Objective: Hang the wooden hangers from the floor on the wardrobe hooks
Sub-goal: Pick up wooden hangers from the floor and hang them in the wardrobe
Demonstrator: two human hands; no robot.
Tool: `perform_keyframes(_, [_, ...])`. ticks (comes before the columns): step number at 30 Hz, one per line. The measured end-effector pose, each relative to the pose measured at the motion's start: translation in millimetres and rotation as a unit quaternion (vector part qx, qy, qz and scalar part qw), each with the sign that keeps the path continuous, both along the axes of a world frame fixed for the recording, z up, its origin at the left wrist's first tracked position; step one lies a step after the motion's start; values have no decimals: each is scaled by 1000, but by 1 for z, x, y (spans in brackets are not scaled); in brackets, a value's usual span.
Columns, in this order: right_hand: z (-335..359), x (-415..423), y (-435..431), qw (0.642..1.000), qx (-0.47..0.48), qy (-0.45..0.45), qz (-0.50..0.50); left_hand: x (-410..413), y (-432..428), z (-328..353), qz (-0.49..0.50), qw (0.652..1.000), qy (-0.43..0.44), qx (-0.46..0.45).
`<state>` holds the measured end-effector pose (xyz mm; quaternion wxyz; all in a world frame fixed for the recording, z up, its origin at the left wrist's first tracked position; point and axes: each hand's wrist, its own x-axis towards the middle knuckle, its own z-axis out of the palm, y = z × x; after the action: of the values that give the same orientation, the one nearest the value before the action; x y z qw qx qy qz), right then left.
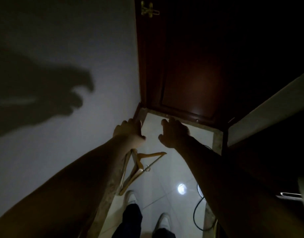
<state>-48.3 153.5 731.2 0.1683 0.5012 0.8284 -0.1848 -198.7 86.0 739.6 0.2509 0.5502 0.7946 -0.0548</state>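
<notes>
Hangers: a small heap of pale wooden hangers lies on the white tiled floor, close to the wall on the person's left. The arms overlap, so I cannot tell the count. One metal hook pokes out at the heap's right side.

Hangers to left hand: the heap shows just below the left hand and runs along the inner edge of the left forearm, which hides part of it. The hand does not touch it.

Hangers to right hand: the right hand is above and to the right of the heap, with bare tile between them.

Left grip: holds nothing, with the fingers loosely curled and the thumb pointing toward the other hand.

Right grip: holds nothing, with the fingers spread and slightly bent and the thumb out to the left.

Arms: both bare forearms reach forward and down from the lower corners, with the hands side by side and a narrow gap between them.

Height of hands: I cannot tell how far above the floor they are.

Feet: two light shoes stand on the tile just below the heap, below dark trouser legs.

Door: a dark brown wooden door stands past the hands, with a brass latch near its top.

Wall: the pale wall on the left carries the shadow of a clawed hand.

Floor extras: a black cable curves along the right side, near a bright spot of reflected light.
</notes>
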Motion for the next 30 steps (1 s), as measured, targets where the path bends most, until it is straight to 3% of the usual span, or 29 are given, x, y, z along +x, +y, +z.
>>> perform_keyframes(7, [-82, -26, 14, 999, -46, -12, 6, -29, 30, -83, 10, 999, -27, -33])
perform_keyframes(23, [-378, -41, 53, 985, -144, -68, 68, -38, 36, -393, 22, 987, -56, -147])
perform_keyframes(30, [-525, -47, 54, 978, -180, -80, 70, -36, 43, -533, 27, 988, -71, -136])
